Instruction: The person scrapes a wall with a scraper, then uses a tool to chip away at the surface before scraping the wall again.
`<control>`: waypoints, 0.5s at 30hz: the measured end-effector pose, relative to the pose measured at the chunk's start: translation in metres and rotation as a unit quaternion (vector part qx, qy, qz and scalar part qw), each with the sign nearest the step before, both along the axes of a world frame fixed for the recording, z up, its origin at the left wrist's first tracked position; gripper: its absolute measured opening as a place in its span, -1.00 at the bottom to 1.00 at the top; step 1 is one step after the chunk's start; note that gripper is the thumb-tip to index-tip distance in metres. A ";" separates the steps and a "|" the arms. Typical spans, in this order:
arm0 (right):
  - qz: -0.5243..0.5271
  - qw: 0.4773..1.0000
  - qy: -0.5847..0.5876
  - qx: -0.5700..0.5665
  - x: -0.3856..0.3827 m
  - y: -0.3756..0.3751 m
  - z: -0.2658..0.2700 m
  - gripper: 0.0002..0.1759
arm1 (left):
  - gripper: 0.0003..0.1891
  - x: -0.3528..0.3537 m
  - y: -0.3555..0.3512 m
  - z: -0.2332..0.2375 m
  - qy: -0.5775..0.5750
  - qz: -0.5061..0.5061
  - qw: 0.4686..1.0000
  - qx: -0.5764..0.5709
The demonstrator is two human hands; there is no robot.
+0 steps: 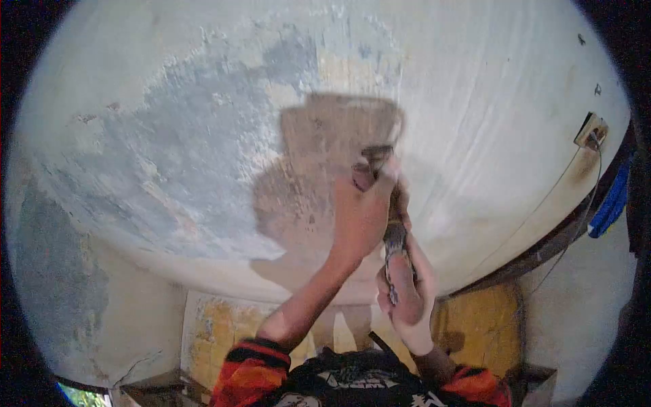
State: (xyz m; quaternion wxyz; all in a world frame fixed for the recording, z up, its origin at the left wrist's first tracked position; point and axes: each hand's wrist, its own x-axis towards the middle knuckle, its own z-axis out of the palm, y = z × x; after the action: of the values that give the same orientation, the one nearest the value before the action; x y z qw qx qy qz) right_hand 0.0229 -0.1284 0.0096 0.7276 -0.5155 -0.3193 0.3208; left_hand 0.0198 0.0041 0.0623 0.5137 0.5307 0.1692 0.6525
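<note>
Nearest us, past our orange sleeves (252,373), our right hand (415,312) wraps the lower part of a long dark tool (395,234). Our left hand (364,214) – blurred – closes its grip round the upper part. Beyond, the pale wall (488,102) has a peeling grey patch (224,115) at left, a socket (592,132) at right; we cannot tell whether the tool touches it.
</note>
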 end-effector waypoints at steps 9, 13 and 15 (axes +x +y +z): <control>0.019 0.999 -0.028 0.033 0.000 -0.002 0.019 -0.40 | -0.76 -0.019 -0.009 0.005 0.033 -0.194 0.975 -0.106; 0.048 0.998 0.000 0.031 -0.003 -0.006 0.048 -0.34 | -0.84 -0.030 -0.005 0.034 0.068 -0.294 0.947 -0.105; 0.032 0.999 -0.017 0.026 -0.002 0.000 0.026 -0.34 | -0.83 -0.024 0.001 0.011 0.079 -0.223 0.972 0.000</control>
State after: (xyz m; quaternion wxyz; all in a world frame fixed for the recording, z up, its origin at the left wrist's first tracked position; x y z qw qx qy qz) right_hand 0.0212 -0.1283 0.0358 0.7249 -0.4911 -0.3559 0.3267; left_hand -0.0040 0.0047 0.0737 0.6311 0.6046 0.0867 0.4781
